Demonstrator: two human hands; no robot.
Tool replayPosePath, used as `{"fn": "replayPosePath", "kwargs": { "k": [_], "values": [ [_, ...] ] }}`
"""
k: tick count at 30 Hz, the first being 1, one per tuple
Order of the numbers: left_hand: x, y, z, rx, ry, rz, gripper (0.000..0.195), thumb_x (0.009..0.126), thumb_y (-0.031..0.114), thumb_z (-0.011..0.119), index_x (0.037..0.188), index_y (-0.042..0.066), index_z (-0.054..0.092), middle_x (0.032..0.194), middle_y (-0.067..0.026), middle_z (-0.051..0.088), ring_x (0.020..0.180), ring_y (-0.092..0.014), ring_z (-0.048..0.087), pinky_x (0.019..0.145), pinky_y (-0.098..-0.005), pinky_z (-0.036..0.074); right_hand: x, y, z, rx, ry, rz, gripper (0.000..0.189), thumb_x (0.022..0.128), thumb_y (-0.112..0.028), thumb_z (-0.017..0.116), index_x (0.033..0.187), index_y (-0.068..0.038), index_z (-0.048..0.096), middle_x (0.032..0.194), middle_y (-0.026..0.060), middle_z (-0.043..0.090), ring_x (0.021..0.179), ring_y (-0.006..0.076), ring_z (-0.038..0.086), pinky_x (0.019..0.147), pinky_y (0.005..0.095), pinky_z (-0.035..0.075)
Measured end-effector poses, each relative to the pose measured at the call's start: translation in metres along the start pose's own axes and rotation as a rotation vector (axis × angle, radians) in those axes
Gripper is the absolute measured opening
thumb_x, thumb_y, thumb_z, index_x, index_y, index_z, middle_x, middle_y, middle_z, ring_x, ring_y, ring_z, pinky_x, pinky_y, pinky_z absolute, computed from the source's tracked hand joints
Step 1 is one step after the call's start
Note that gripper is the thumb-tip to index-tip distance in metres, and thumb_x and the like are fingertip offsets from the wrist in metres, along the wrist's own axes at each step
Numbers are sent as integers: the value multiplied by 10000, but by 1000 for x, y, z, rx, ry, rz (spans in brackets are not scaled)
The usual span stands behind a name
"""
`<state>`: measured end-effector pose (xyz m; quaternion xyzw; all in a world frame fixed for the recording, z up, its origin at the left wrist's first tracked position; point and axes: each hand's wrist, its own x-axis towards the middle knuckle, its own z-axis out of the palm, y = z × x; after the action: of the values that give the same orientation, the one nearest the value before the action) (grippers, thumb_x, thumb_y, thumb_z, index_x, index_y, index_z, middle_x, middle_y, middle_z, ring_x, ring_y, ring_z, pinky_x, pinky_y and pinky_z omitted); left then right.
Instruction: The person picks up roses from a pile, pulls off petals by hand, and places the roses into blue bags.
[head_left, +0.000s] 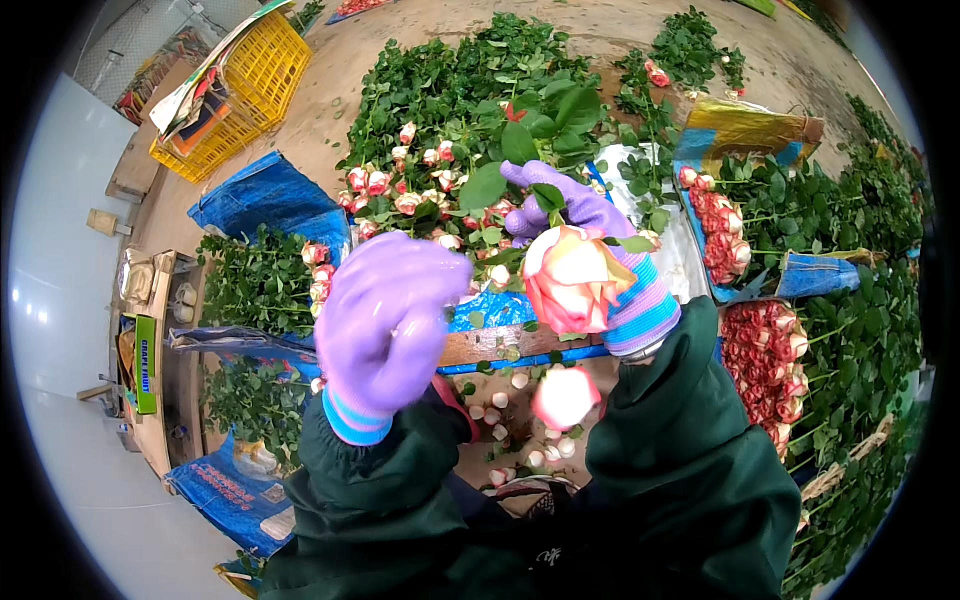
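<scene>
My right hand (559, 199), in a purple coated glove with a striped cuff, is around the leafy stem of a pink-and-cream rose (574, 279). The bloom faces up over my wrist, and its large leaves (517, 146) reach beyond my fingers. My left hand (390, 319), gloved the same way, is curled to the left of the rose; its fingertips are partly hidden, so whether it holds anything is unclear. Below the rose, a blurred white-and-pink petal (566, 397) is in the air. Beyond my hands lies a heap of cut roses (409, 202) with green foliage (450, 90).
Bundled roses (761, 352) lie in stacks to the right, beside blue wrapping (817, 275). More rose bundles (251, 281) and blue sheets (270, 195) are at left. A yellow plastic crate (266, 67) stands at upper left. Fallen petals (520, 380) dot the floor before me.
</scene>
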<state>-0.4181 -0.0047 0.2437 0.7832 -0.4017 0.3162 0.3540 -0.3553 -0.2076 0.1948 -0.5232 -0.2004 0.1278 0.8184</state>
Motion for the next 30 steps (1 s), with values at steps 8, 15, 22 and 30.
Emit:
{"fn": "replayPosePath", "kwargs": {
  "k": [8,15,22,30],
  "values": [
    [-18,-1,40,15,-112,-149,740,703,261,752,1332,21,445,742,-107,616,582,-299,575,575,-360,442,-3,14,16,318,-21,249,382,945,-114,464,1321,-45,466,1047,67,592,911,135,570,804,261,482],
    [-18,23,5,-562,-477,-633,629,823,157,651,1370,-7,387,1081,-158,630,982,-220,625,861,-323,479,15,6,2,136,125,327,359,907,-398,581,900,-40,611,776,43,664,539,38,513,454,188,391],
    [-60,11,4,-1019,-226,-1247,513,981,460,383,1115,3,576,935,-71,655,771,-107,592,697,-231,463,6,21,47,-203,50,417,523,819,-335,677,1150,51,554,735,80,631,469,109,547,435,252,457],
    [-76,49,37,-1374,75,-1286,304,924,201,548,1174,28,543,1038,-78,608,944,-218,610,824,-317,494,-7,44,37,-457,-206,541,623,830,-593,552,1041,-12,634,729,81,625,549,122,590,505,269,476]
  ]
}}
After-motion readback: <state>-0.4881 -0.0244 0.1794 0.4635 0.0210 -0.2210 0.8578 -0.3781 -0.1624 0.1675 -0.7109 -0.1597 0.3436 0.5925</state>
